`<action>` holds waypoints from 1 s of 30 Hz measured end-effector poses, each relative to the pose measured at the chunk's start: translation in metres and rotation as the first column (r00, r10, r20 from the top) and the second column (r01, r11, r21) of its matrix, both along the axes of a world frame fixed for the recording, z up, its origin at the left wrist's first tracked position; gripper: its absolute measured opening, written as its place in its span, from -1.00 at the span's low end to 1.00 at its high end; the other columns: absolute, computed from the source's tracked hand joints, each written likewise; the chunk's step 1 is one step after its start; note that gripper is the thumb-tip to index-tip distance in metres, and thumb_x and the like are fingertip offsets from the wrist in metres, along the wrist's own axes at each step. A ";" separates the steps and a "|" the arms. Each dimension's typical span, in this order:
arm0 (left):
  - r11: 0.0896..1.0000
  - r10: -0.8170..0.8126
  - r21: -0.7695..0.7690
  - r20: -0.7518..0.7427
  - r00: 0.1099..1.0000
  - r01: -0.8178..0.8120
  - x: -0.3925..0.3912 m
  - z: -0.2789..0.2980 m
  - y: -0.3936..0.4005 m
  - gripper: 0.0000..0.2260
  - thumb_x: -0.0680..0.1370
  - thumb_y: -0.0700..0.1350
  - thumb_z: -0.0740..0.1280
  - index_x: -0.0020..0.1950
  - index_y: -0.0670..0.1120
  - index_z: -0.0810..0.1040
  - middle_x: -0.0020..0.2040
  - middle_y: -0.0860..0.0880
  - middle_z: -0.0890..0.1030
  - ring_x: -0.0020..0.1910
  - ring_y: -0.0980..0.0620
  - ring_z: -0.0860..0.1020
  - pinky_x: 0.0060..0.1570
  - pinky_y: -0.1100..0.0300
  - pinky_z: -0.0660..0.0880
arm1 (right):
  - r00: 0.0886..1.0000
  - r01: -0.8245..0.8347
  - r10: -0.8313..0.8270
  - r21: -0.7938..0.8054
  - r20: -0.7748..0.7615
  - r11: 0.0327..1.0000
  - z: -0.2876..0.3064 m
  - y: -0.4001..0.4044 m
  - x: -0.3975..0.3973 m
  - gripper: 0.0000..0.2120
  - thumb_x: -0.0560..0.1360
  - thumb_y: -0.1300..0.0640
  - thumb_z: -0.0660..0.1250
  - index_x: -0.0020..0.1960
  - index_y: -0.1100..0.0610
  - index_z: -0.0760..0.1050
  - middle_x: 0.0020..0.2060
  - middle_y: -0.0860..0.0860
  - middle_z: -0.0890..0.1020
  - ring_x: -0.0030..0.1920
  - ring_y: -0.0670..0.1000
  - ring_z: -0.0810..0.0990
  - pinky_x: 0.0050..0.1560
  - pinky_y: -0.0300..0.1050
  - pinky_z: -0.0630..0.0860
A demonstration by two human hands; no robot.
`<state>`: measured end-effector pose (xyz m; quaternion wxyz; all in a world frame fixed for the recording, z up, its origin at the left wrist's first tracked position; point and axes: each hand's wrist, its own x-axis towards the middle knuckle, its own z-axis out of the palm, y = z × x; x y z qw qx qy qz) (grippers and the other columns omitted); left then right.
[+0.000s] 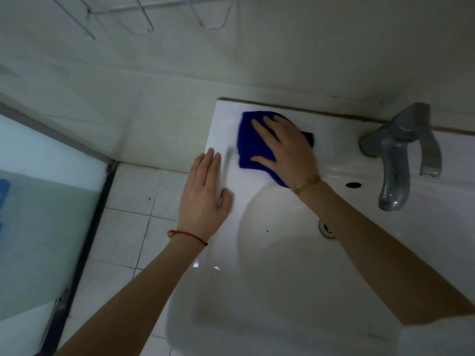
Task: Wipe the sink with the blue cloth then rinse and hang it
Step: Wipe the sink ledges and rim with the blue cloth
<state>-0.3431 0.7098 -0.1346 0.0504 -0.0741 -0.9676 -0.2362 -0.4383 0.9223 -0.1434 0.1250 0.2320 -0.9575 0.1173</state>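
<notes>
The white ceramic sink (257,317) runs from the near edge of the view to the far wall, where a dark seam marks its back edge against the pale tiled wall (282,60). Its left rim drops off over the white tiled floor (128,201), and further left stands a frosted glass panel in a grey frame (46,201). The flat ledge at the far left corner of the sink is narrow, bounded by the wall seam behind, the rim on the left and the round basin on the near side. On that ledge lies the dark blue fuzzy cloth (248,147), bunched into a rough oblong whose long axis slants from the far left corner towards the near right, its near-right end reaching the lip of the basin. Its far-left edge stops a little short of the sink's corner. The right hand (285,147) lies flat on the cloth with fingers straight and spread, pressing it down, fingertips pointing far-left; a gold bracelet (305,183) circles that wrist. The left hand (205,191) rests flat and relaxed on the left rim, just beside the cloth but apart from it, gripping nothing; a red string bracelet (187,236) sits on its wrist. To the right, well apart from the cloth, a grey metal faucet (401,150) leans over the basin, with a small round overflow hole (353,185) between the two. The metal drain (326,228) is partly hidden by the right forearm. A wire rack (144,19) hangs on the wall at the top.
</notes>
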 end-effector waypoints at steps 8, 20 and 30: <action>1.000 -0.006 0.022 -0.027 1.000 0.007 -0.001 -0.001 0.001 -0.42 0.51 -0.23 0.34 0.51 -0.30 0.29 0.52 -0.20 0.31 0.53 -0.17 0.22 0.53 0.06 0.17 | 0.970 0.242 -0.240 0.071 -0.037 0.968 -0.001 0.022 0.017 -0.28 0.46 -0.25 0.27 0.45 0.20 0.33 0.33 0.21 0.47 0.26 0.25 0.44 0.25 0.19 0.37; 1.000 -0.007 0.028 -0.042 0.999 0.008 -0.001 -0.002 0.000 -0.40 0.48 -0.24 0.36 0.50 -0.30 0.31 0.50 -0.21 0.34 0.51 -0.19 0.25 0.49 -0.03 0.25 | 0.968 0.247 -0.236 0.137 -0.088 0.959 -0.004 0.055 0.032 -0.35 0.49 -0.16 0.27 0.47 0.15 0.29 0.39 0.16 0.40 0.27 0.25 0.36 0.22 0.20 0.36; 1.000 0.010 -0.016 -0.014 1.000 -0.010 -0.001 -0.001 0.001 -0.41 0.51 -0.20 0.35 0.52 -0.26 0.29 0.52 -0.18 0.31 0.53 -0.13 0.22 0.53 0.10 0.14 | 0.997 0.018 -0.009 0.135 -0.072 0.991 -0.003 -0.020 -0.004 -0.36 0.47 -0.13 0.36 0.45 0.16 0.34 0.31 0.16 0.49 0.22 0.27 0.48 0.24 0.18 0.42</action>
